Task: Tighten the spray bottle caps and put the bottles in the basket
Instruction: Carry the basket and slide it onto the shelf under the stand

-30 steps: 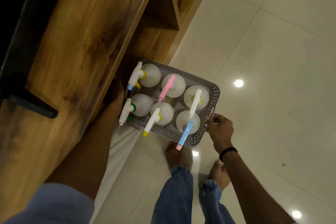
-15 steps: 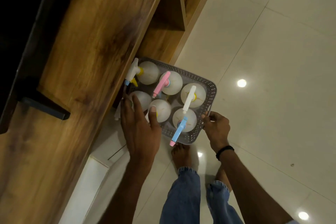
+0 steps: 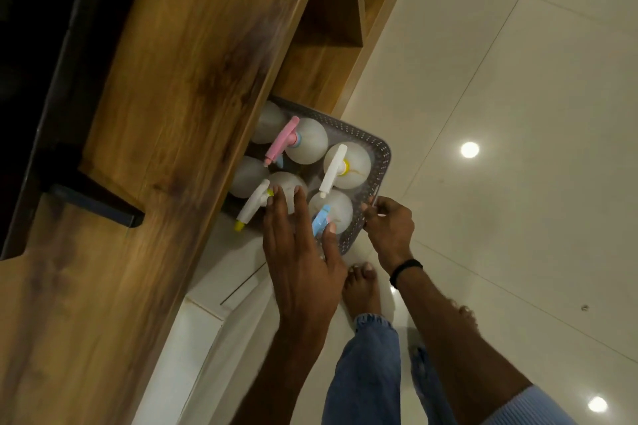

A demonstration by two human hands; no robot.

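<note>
Basket [image 3: 382, 152] slid under shelf [image 3: 193, 79] edge; left hand [image 3: 300, 262] flat on bottles [image 3: 349, 167], right hand [image 3: 390, 228] grips rim.

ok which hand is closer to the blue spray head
Left. The left hand lies over the basket with its thumb beside the blue spray head; the right hand holds the basket rim off to its right.
</note>
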